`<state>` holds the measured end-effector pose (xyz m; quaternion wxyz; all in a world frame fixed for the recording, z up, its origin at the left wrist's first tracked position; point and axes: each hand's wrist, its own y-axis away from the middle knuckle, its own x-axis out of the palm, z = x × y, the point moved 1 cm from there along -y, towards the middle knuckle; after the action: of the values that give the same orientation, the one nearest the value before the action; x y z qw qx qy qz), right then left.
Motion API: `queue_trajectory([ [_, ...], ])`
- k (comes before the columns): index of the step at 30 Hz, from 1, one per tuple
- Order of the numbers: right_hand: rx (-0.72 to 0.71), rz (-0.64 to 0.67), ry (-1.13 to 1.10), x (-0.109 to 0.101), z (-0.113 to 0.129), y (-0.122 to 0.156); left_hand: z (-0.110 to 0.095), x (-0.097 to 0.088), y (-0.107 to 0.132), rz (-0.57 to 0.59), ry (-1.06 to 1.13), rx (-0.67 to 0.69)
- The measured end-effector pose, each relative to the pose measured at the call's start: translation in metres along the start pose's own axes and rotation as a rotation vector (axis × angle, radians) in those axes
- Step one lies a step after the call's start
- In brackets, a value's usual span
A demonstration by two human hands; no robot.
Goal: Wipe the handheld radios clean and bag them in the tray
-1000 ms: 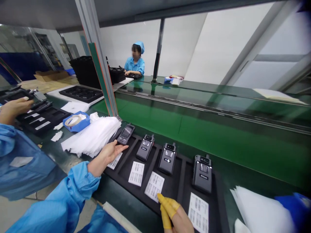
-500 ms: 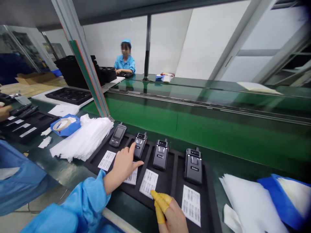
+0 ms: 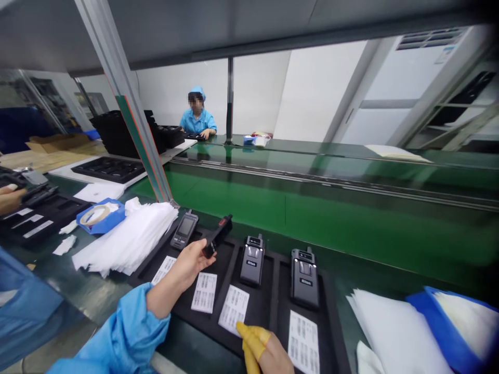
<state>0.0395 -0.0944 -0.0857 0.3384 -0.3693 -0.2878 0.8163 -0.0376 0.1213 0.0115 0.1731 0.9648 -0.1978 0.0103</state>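
Observation:
My left hand [image 3: 187,265] is closed around a two-way radio [image 3: 218,236], lifted and turned on its edge above the black foam tray [image 3: 337,332]. Another radio [image 3: 184,230] lies screen up at the tray's left end. Two more, a middle radio [image 3: 252,262] and a right-hand radio [image 3: 305,280], lie back up, marked "Riton". Below the radios are white label sheets, among them one near my left hand [image 3: 204,292]. My right hand [image 3: 268,353], with yellow finger cots, has its fingers together at the lower corner of a label sheet [image 3: 234,306]; whether they grip it is hidden.
White sheets [image 3: 132,236] are piled left of the tray, beside a blue bin [image 3: 105,221] holding a tape roll. More white sheets [image 3: 397,327] and a blue bin [image 3: 448,322] are at right. A metal post [image 3: 134,122] rises at left. Co-workers are at far left and back.
My left hand has taken hold of the second radio from the left, raised it from its slot and turned it on edge. My right hand stays by the same label sheet. The view has tilted slightly.

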Motion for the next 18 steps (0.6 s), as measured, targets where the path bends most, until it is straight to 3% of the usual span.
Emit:
queue_trajectory([
  [3, -0.057, 0.075, -0.001, -0.012, 0.007, -0.013, -0.001, 0.013, -0.002, 0.058, 0.238, -0.162],
  [8, -0.023, 0.092, 0.008, -0.018, 0.014, -0.022, 0.004, 0.026, -0.005, 0.083, 0.486, -0.358],
  [18, 0.005, 0.104, -0.013, -0.019, 0.014, -0.019, 0.017, 0.016, 0.002, -0.026, 0.595, -0.376],
])
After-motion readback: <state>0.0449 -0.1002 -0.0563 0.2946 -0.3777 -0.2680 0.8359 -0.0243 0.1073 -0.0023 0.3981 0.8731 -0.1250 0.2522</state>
